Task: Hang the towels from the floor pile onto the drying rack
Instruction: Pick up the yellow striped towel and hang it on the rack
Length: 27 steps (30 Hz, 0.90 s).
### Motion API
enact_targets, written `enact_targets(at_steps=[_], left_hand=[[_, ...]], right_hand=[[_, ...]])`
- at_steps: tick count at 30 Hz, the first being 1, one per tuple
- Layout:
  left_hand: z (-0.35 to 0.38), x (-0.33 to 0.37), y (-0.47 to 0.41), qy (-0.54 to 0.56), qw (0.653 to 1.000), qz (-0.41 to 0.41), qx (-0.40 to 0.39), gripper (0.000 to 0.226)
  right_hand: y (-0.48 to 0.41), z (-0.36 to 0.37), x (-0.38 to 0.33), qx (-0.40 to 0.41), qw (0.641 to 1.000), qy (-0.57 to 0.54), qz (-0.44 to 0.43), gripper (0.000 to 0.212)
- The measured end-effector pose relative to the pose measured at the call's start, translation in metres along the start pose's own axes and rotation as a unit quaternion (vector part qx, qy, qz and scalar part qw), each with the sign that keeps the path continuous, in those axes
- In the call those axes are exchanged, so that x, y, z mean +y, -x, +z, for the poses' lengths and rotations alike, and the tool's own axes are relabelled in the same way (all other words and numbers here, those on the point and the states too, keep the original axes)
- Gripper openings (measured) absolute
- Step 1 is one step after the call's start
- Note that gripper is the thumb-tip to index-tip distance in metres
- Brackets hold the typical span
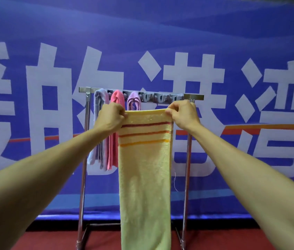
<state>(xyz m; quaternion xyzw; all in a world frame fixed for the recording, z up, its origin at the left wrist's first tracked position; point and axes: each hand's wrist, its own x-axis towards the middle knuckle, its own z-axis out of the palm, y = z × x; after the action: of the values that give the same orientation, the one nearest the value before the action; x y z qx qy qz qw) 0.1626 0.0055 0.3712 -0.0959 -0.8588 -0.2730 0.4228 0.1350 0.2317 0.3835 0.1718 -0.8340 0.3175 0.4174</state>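
A long yellow towel [145, 177] with red and orange stripes hangs straight down in front of the metal drying rack [194, 96]. My left hand [112, 114] grips its top left corner and my right hand [183, 112] grips its top right corner, holding the top edge level just below the rack's top bar. Three towels hang on the bar behind: a grey-lavender towel [99, 109], a pink towel [118, 97] and a purple towel [133, 101]. The floor pile is out of view.
A grey slotted clip strip [160, 98] runs along the right part of the bar. The rack's legs [82, 195] stand on a red floor [43, 240]. A blue banner [160, 42] with large white characters stands close behind.
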Motion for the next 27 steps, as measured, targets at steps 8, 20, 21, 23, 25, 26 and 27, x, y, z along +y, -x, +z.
enact_targets(at_steps=[8,20,21,23,25,26,27], left_hand=[[0.002,-0.006,0.006,0.001,0.999,-0.01,-0.039,0.02],[0.033,-0.025,0.027,0.301,0.899,-0.258,-0.185,0.016],[0.035,-0.026,0.031,0.346,0.872,-0.295,-0.179,0.015],[0.041,-0.027,0.036,0.408,0.829,-0.349,-0.155,0.017],[0.047,-0.025,0.042,0.447,0.802,-0.376,-0.126,0.019],[0.05,-0.025,0.044,0.457,0.797,-0.38,-0.113,0.018],[0.052,-0.024,0.046,0.456,0.798,-0.379,-0.106,0.016]], right_hand=[[0.008,0.01,0.002,-0.012,0.997,-0.053,0.049,0.01],[0.027,0.036,0.027,-0.061,0.964,-0.117,0.232,0.026],[0.029,0.04,0.029,-0.06,0.952,-0.149,0.262,0.024],[0.032,0.047,0.031,-0.061,0.921,-0.221,0.316,0.021],[0.035,0.055,0.033,-0.075,0.905,-0.243,0.342,0.02],[0.038,0.058,0.034,-0.084,0.903,-0.239,0.346,0.019],[0.041,0.061,0.033,-0.093,0.902,-0.235,0.349,0.019]])
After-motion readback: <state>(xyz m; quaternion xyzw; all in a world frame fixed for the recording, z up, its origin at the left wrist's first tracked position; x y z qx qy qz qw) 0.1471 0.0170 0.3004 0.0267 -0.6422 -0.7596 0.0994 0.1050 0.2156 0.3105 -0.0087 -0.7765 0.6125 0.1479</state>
